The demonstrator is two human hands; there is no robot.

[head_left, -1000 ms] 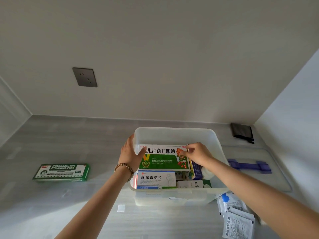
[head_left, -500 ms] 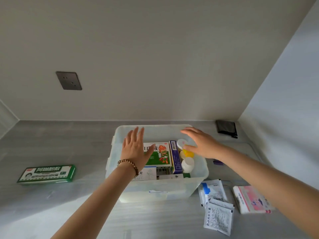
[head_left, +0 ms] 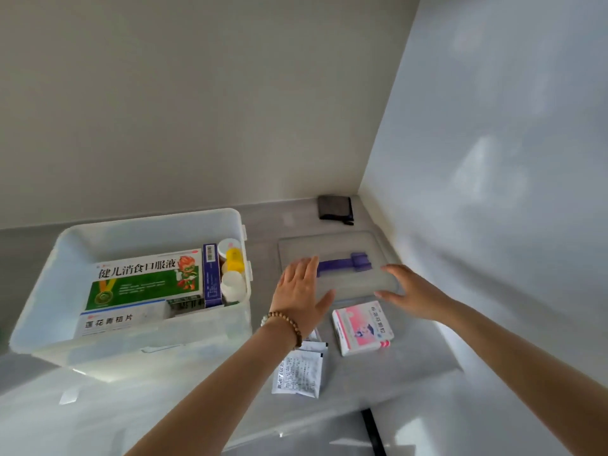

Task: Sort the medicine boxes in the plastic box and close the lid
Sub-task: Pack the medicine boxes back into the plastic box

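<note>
Grey bench [head_left: 378, 383] corner: left hand [head_left: 301, 291] and right hand [head_left: 414, 294] spread, empty, hovering over clear lid [head_left: 329, 241], probably to lift it onto packed plastic box [head_left: 148, 223]

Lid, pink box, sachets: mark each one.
Lid [head_left: 345, 263]: head view, on its purple handle.
Pink box [head_left: 362, 324]: head view, on its top face.
Sachets [head_left: 299, 373]: head view, on the front sachet's printed face.
</note>
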